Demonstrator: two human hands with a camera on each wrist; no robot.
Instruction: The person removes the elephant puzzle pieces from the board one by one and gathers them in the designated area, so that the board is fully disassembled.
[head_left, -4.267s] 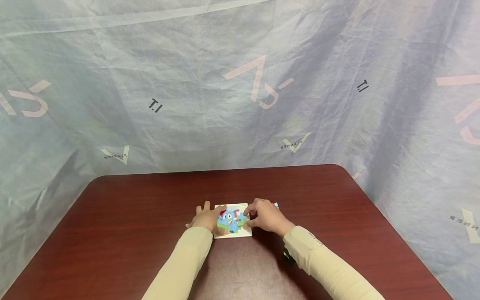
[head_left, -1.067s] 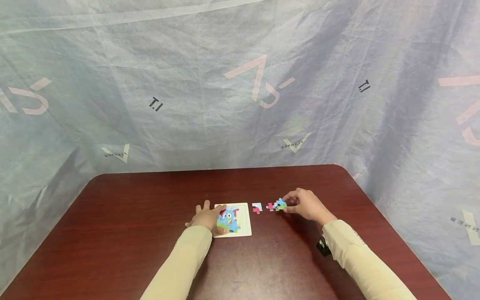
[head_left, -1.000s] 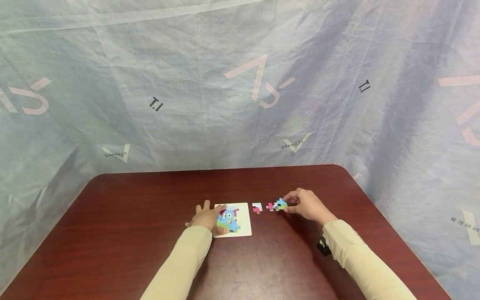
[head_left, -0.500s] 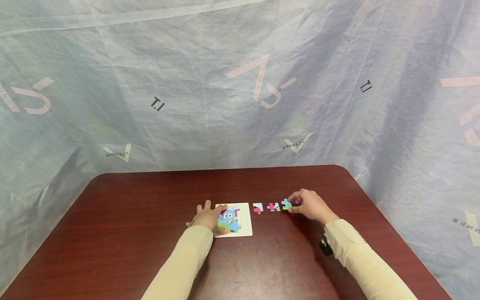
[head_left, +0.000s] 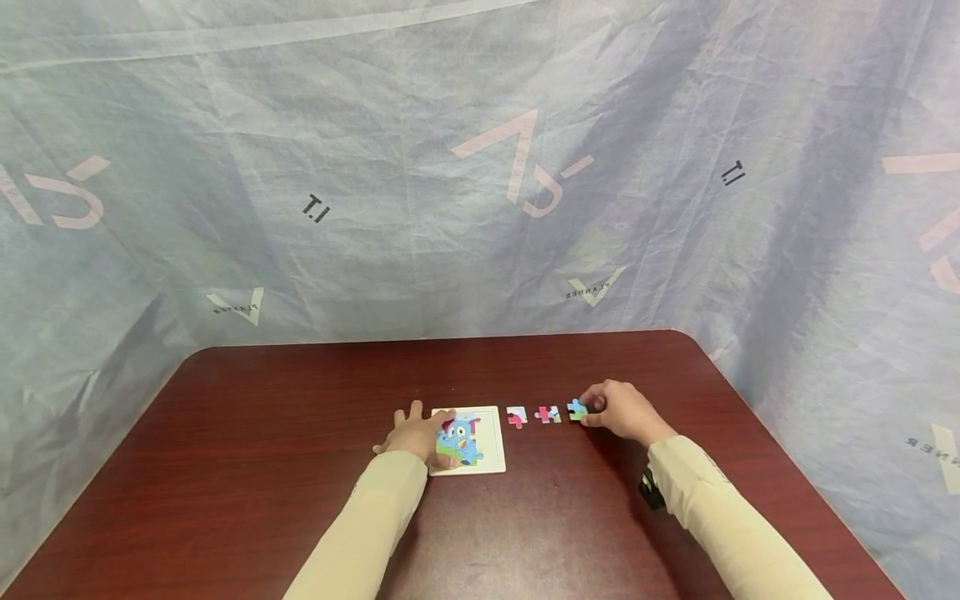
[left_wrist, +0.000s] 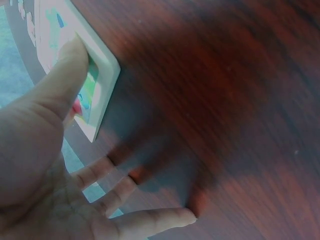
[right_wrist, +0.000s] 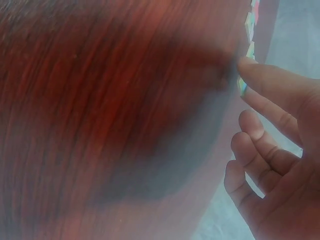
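Note:
My left hand (head_left: 411, 437) lies spread at the left side of a white-framed puzzle tray (head_left: 501, 450), thumb resting over its picture. In the left wrist view that thumb (left_wrist: 67, 75) reaches across the tray's frame, while the other fingers extend beyond it over the table. A blue cartoon animal (head_left: 459, 440) fills the tray's left and middle; the right strip is bare. To the right, my right hand (head_left: 624, 411) pinches a blue-and-green puzzle piece (head_left: 576, 409) between thumb and forefinger, low at the table. Its remaining fingers are bent and hold nothing, as the right wrist view shows.
Between tray and right hand lie a pink-and-white puzzle piece (head_left: 517, 417) and a red, white and green one (head_left: 547, 414), roughly in a row. The dark red table (head_left: 315, 400) ends at a grey printed cloth (head_left: 420, 250) behind.
My right hand has gone from the tray's right side to the row's right end. Lately it shifts slightly rightward, drawing the blue-and-green puzzle piece away from its neighbour. My left hand stays put.

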